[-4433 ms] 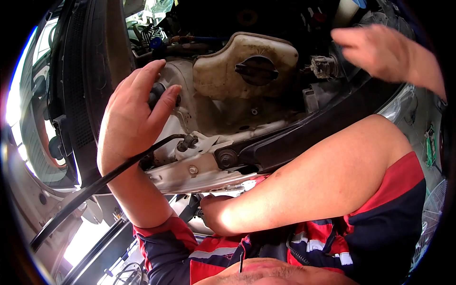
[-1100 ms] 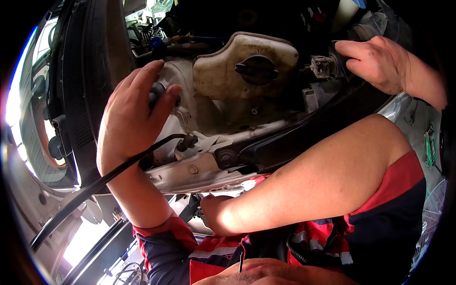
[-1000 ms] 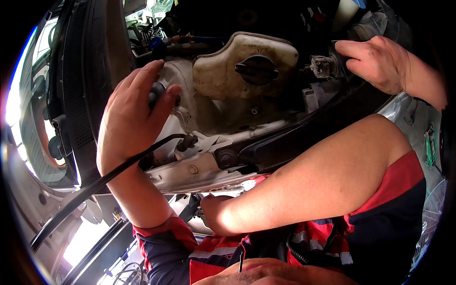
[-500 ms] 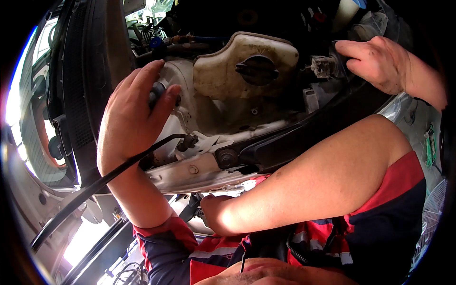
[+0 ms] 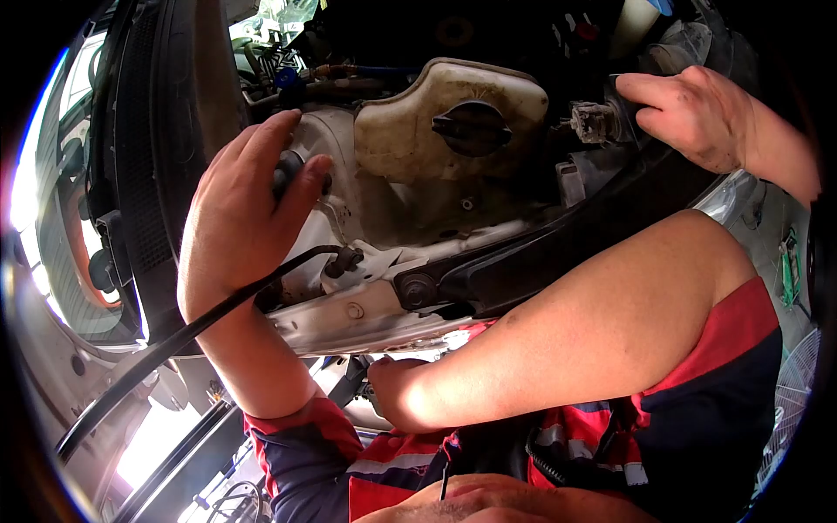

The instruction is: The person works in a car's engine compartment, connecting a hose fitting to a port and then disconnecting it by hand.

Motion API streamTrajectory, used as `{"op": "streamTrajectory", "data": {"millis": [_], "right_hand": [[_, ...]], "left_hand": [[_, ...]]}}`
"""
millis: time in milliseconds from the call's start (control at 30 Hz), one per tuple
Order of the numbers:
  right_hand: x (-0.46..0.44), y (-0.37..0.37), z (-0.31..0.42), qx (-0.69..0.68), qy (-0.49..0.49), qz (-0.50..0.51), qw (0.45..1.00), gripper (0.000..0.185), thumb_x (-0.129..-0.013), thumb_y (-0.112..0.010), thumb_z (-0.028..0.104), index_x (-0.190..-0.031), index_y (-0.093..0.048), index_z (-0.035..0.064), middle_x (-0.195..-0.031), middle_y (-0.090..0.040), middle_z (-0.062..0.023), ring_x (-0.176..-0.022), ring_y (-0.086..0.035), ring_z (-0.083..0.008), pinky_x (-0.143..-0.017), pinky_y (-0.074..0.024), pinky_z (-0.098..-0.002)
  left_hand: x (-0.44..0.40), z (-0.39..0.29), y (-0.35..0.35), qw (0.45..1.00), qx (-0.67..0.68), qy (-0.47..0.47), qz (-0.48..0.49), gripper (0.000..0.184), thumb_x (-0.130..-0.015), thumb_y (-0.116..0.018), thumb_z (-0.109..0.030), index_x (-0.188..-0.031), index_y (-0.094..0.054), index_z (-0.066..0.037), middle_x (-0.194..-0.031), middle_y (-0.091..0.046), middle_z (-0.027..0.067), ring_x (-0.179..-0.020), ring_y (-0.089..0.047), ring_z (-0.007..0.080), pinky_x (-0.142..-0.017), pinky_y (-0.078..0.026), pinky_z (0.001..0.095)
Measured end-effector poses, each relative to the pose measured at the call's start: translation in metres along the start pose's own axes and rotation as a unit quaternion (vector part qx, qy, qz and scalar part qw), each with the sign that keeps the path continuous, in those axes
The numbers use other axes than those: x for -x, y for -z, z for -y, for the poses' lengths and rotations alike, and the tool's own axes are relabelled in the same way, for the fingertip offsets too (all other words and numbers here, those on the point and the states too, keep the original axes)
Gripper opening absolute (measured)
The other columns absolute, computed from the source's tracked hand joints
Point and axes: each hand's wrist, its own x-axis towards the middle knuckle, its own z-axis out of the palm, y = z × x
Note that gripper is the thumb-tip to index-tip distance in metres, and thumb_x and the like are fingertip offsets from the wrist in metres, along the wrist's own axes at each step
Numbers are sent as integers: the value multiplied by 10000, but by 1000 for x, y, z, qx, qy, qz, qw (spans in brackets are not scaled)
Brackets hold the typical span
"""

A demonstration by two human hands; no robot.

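My left hand [image 5: 240, 196] reaches into the engine bay, its thumb and fingers curled around a dark round part [image 5: 286, 173] at the top of the pale strut tower [image 5: 330, 144]. A black prop rod [image 5: 209, 314] crosses in front of my left wrist. My right forearm runs back across my body, and my right hand [image 5: 397, 392] is low beside the fender edge [image 5: 375, 322]. Its fingers are closed around something dark, mostly hidden by the hand. The off-white fluid reservoir [image 5: 392, 131] with a black cap [image 5: 472, 129] stands to the right of my left hand.
Another person's hand [image 5: 693, 118] comes in from the right, beside an electrical connector [image 5: 597, 122]. A black fender trim [image 5: 540, 257] runs along the bay's edge. The windshield and cowl [image 5: 153, 174] are at left; a fan [image 5: 793, 383] stands at lower right.
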Motion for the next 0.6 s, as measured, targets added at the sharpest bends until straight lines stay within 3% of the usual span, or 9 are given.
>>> {"op": "streamTrajectory", "data": {"millis": [533,600], "right_hand": [[-3,13,4,0,-1,6,1000,173,-812,-562,129,-679,-470,69,-873,-525,-82,-509,-577,-175,-362,-490,-298],[-24,17,28,-20,28,-3,999,110,-836,-573,170,-781,-521,90,-935,-565,-71,-631,-590,-195,-483,-482,-342]], "left_hand": [[0,2,0,1000,-8,-8,-1,442,-920,-678,-296,-1263,-607,-27,-1083,-671,179,-1004,-645,361,-859,-515,416],[0,1,0,1000,-2,4,3,443,-920,-676,-295,-1263,-606,-25,-1088,-671,180,-1011,-643,362,-867,-513,417]]}}
